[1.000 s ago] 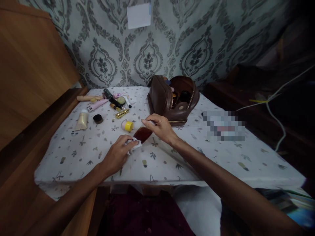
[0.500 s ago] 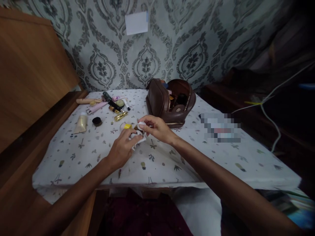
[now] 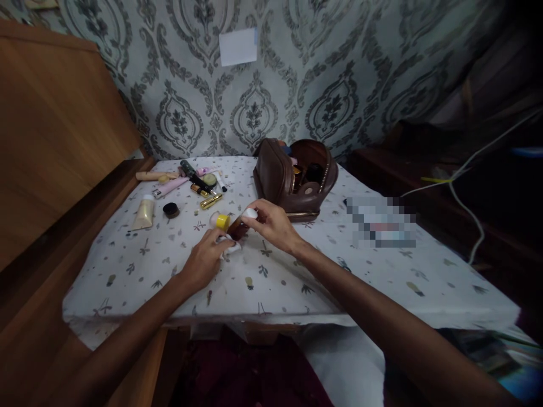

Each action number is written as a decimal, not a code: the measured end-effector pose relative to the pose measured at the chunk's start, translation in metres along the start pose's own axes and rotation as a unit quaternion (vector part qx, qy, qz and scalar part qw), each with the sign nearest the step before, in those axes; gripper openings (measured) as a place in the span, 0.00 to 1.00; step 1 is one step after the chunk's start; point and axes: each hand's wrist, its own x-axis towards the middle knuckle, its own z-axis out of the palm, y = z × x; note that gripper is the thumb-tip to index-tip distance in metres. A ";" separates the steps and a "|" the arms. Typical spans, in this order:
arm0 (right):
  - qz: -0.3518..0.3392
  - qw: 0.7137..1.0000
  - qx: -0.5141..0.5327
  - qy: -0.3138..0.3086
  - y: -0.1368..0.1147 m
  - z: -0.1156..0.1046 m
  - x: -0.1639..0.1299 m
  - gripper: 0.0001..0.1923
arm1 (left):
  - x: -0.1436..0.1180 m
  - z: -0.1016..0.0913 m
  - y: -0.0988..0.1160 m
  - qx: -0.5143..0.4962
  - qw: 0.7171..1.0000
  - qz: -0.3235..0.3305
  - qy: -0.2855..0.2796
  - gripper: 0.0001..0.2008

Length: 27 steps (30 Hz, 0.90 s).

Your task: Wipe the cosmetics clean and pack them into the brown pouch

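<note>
A wooden headboard-like panel (image 3: 55,130) is standing at the far left, beside a table (image 3: 382,277) that is wearing a white cloth printed with small leaves. On the cloth's left part a cream squeeze tube (image 3: 144,213) is lying, with a small round black-lidded pot (image 3: 171,210) just to its right. Behind them a scatter of cosmetics is lying near the wall: a pale pink tube (image 3: 169,187), a dark slim tube (image 3: 193,174) and a gold lipstick case (image 3: 211,200).

The left hand (image 3: 205,261) is resting low over the cloth, its fingers curling around a crumpled white tissue (image 3: 231,247) and pressing it toward the bottom of a small dark red-brown bottle (image 3: 238,227). A small jar with a yellow lid (image 3: 222,221) is standing just beside that bottle on its left; whether the two are touching is not clear.

The right hand (image 3: 274,226) is pinching the white cap end of the dark bottle between thumb and fingertips, holding it tilted just above the cloth near the table's middle, in front of the bag.

Behind the right hand a brown leather toiletry bag (image 3: 278,172) is standing open, with dark containers showing inside. Further right a blurred patch (image 3: 380,221) is lying on the cloth, and a white cable (image 3: 466,198) is hanging at the dark right edge.
</note>
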 end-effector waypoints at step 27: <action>-0.133 0.980 -0.091 0.116 -0.036 -0.042 -0.052 0.08 | 0.052 0.004 0.048 -0.641 0.650 -0.407 0.023 0.19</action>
